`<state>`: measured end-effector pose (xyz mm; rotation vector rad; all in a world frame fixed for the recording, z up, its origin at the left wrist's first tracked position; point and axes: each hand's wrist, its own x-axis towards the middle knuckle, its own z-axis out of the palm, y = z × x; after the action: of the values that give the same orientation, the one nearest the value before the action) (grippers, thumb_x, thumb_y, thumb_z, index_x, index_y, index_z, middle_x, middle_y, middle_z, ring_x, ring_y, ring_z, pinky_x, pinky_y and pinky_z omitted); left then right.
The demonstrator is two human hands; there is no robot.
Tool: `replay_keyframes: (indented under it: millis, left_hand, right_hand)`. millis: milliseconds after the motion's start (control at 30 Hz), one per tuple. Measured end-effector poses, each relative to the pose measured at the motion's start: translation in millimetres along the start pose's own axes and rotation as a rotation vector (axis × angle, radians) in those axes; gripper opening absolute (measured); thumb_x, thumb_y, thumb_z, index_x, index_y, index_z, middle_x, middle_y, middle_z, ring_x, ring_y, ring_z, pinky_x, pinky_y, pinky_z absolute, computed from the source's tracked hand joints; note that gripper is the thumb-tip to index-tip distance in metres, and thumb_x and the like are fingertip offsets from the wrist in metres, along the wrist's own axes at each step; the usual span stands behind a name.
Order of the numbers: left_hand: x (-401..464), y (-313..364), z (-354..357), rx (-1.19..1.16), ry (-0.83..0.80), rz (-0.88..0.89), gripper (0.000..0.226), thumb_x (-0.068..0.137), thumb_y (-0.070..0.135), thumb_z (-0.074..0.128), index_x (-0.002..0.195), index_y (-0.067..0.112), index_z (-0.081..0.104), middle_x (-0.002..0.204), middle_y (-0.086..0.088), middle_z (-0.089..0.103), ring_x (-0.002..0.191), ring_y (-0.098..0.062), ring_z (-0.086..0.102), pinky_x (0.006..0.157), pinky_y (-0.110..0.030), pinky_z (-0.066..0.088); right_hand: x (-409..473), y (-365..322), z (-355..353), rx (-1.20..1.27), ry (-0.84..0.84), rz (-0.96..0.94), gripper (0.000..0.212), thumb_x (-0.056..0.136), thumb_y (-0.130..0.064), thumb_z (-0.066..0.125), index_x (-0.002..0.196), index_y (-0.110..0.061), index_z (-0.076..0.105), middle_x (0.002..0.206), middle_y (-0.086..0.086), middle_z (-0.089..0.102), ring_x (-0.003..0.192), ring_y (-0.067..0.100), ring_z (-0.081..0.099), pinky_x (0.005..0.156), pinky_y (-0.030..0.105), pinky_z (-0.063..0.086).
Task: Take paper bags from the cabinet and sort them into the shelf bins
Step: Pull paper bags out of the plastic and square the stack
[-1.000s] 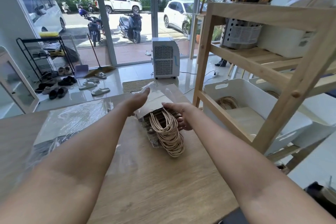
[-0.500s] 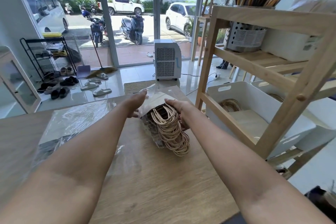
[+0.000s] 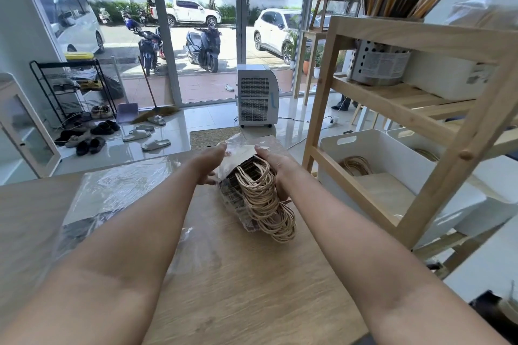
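Note:
A bundle of brown paper bags (image 3: 246, 190) with twisted rope handles lies in clear plastic wrap on the wooden table (image 3: 252, 283). My left hand (image 3: 208, 164) presses against the bundle's left side at its far end. My right hand (image 3: 276, 168) grips the right side, fingers curled over the top edge by the handles. Both hands clasp the bundle between them. To the right, on a wooden shelf unit (image 3: 392, 109), a white bin (image 3: 392, 154) holds paper bags with rope handles.
A second plastic-wrapped pack (image 3: 112, 199) lies on the table to the left. The shelf post (image 3: 322, 109) stands close to my right hand. On the upper shelf are a perforated holder (image 3: 378, 64) and a white box. A glass-door cabinet (image 3: 22, 131) is far left.
Both hands have closed in on the bundle and tipped it up slightly. My right hand went from beside the handles to gripping the top edge.

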<state>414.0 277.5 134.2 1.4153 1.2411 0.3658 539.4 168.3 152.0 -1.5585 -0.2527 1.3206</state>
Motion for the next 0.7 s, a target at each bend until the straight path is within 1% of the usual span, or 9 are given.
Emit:
replay_keyframes:
  millis: [133, 233, 267, 367, 433, 533, 600, 667, 700]
  left_hand:
    - [-2, -1, -2, -0.003, -0.016, -0.007, 0.062, 0.096, 0.058, 0.028, 0.144, 0.018, 0.033, 0.150, -0.011, 0.034, 0.132, -0.036, 0.039, 0.094, -0.043, 0.044]
    - [-1, -1, -5, -0.009, -0.026, -0.005, 0.061, 0.096, 0.058, 0.029, 0.143, 0.019, 0.034, 0.150, -0.011, 0.034, 0.132, -0.035, 0.040, 0.101, -0.044, 0.045]
    - [-2, -1, -5, -0.012, -0.030, 0.000, 0.059, 0.096, 0.057, 0.029, 0.141, 0.019, 0.036, 0.149, -0.011, 0.035, 0.131, -0.035, 0.041, 0.102, -0.045, 0.044]
    - [-2, 2, -7, 0.003, -0.043, 0.015, 0.056, 0.097, 0.055, 0.029, 0.139, 0.021, 0.037, 0.150, -0.010, 0.034, 0.133, -0.034, 0.039, 0.103, -0.043, 0.041]
    - [-2, 3, -8, 0.019, -0.047, 0.023, 0.058, 0.098, 0.055, 0.028, 0.144, 0.020, 0.034, 0.153, -0.010, 0.030, 0.136, -0.034, 0.034, 0.101, -0.043, 0.039]
    - [-1, 1, -6, 0.042, -0.038, 0.032, 0.058, 0.099, 0.052, 0.027, 0.145, 0.016, 0.032, 0.153, -0.010, 0.030, 0.136, -0.032, 0.034, 0.097, -0.040, 0.039]
    - [-2, 2, -3, 0.059, -0.009, 0.044, 0.057, 0.099, 0.050, 0.025, 0.144, 0.014, 0.032, 0.152, -0.012, 0.033, 0.135, -0.031, 0.036, 0.097, -0.040, 0.039]
    - [-3, 5, -1, 0.104, 0.002, 0.065, 0.059, 0.099, 0.049, 0.022, 0.146, 0.014, 0.029, 0.153, -0.012, 0.031, 0.136, -0.032, 0.034, 0.102, -0.044, 0.037]
    - [-4, 6, 0, 0.136, 0.006, 0.076, 0.061, 0.099, 0.051, 0.020, 0.148, 0.014, 0.026, 0.155, -0.012, 0.027, 0.138, -0.033, 0.031, 0.103, -0.045, 0.036]
  right_hand:
    - [-7, -4, 4, -0.136, -0.086, 0.121, 0.056, 0.077, -0.057, 0.068, 0.080, -0.002, 0.059, 0.059, 0.015, 0.070, 0.053, 0.024, 0.065, 0.058, 0.033, 0.050]
    - [-10, -5, 6, -0.276, -0.095, 0.133, 0.056, 0.077, -0.057, 0.068, 0.098, -0.006, 0.059, 0.084, 0.014, 0.071, 0.083, 0.025, 0.066, 0.089, 0.036, 0.050]
    - [-10, -5, 6, -0.319, -0.075, 0.116, 0.052, 0.078, -0.054, 0.068, 0.098, -0.008, 0.058, 0.080, 0.013, 0.071, 0.084, 0.025, 0.065, 0.092, 0.035, 0.048]
    - [-10, -1, 8, -0.345, -0.009, 0.031, 0.038, 0.084, -0.042, 0.067, 0.080, -0.006, 0.054, 0.044, 0.009, 0.063, 0.063, 0.023, 0.057, 0.070, 0.031, 0.050]
    - [-6, 4, 9, -0.296, 0.041, -0.039, 0.034, 0.083, -0.035, 0.070, 0.088, -0.004, 0.058, 0.060, 0.009, 0.066, 0.058, 0.022, 0.055, 0.060, 0.029, 0.048]
    - [0, 16, 10, -0.198, 0.057, -0.104, 0.047, 0.080, -0.028, 0.074, 0.117, -0.004, 0.058, 0.076, 0.010, 0.063, 0.058, 0.023, 0.056, 0.055, 0.027, 0.047]
    - [5, 24, 10, -0.131, 0.093, -0.114, 0.060, 0.073, -0.029, 0.080, 0.122, -0.001, 0.059, 0.094, 0.014, 0.069, 0.074, 0.028, 0.066, 0.068, 0.035, 0.056]
    - [6, 31, 7, -0.096, 0.141, -0.106, 0.072, 0.063, -0.035, 0.085, 0.122, -0.001, 0.061, 0.113, 0.017, 0.068, 0.099, 0.033, 0.067, 0.090, 0.044, 0.054]
    - [7, 34, 5, -0.082, 0.151, -0.109, 0.076, 0.059, -0.037, 0.086, 0.121, -0.001, 0.061, 0.116, 0.018, 0.068, 0.104, 0.034, 0.066, 0.094, 0.046, 0.052]
